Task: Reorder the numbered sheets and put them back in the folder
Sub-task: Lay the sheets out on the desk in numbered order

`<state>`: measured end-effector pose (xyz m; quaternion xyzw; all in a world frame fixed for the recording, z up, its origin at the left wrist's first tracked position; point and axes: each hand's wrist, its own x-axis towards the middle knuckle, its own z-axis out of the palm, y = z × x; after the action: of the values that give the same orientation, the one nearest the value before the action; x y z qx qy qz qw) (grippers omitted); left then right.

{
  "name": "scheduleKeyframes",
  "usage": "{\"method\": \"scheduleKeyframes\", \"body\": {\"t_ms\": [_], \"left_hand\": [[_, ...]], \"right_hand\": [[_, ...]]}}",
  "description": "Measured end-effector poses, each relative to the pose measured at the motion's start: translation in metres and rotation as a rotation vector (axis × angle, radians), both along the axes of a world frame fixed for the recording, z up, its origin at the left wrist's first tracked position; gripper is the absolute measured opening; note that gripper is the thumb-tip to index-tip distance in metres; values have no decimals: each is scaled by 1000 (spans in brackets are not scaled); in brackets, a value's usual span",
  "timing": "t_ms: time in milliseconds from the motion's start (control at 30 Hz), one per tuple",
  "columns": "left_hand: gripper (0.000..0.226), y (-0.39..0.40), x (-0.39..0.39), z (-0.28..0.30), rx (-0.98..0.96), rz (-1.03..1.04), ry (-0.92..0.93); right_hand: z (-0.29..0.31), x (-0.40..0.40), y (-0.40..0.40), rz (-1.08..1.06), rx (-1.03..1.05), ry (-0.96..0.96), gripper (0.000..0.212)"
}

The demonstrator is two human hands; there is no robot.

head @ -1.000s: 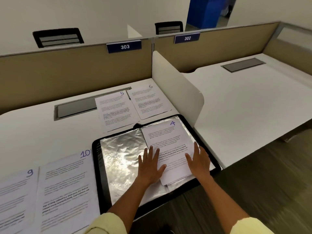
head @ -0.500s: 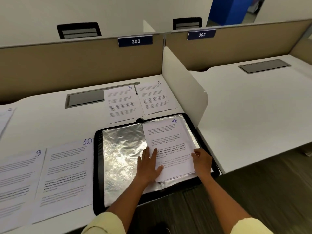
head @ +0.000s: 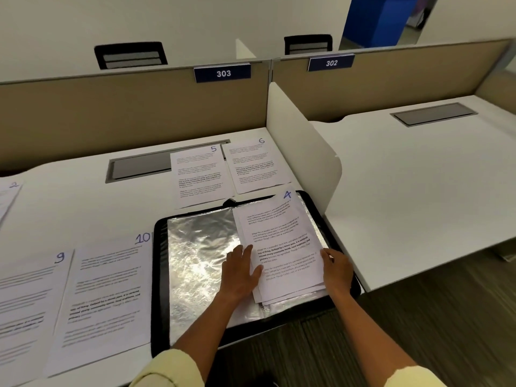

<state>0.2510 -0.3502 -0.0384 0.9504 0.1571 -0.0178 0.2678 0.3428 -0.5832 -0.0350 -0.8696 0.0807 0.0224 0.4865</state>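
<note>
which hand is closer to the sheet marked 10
Left. The left hand rests on the left edge of the stack of sheets in the folder, on the side toward sheet 10. The right hand holds the stack's far edge.

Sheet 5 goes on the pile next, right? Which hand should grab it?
Probably the left hand. Sheet 5 lies beyond the folder, nearer its side. The right hand can hold the sheet 4 pile by its right edge.
</note>
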Motion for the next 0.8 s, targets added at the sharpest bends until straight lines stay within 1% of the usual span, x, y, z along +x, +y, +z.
{"method": "scheduleKeyframes", "body": {"t_ms": [133,267,433,500,567,700,767,800], "left_hand": [[68,2,9,0,-56,21,-8],[68,8,18,2,-157,73,-26],[63,27,27,7,-395,242,-76],[54,37,28,15,-530,282,-105],[49,47,27,22,-644,290,-103],[35,80,21,19,-896,251,-37],[32,98,16,20,-966,231,-2],[29,107,13,21,-970,227,-6]], "right_hand": [[13,0,1,-101,125,-2,17],[23,4,3,-109,183,-30,18],[21,11,20,-161,247,-32,21],[21,13,34,-206,296,-19,23],[24,15,48,-241,339,-8,24],[25,19,87,-240,380,-20,16],[26,20,109,-223,391,-17,15],[27,21,121,-219,398,-8,14]]}}
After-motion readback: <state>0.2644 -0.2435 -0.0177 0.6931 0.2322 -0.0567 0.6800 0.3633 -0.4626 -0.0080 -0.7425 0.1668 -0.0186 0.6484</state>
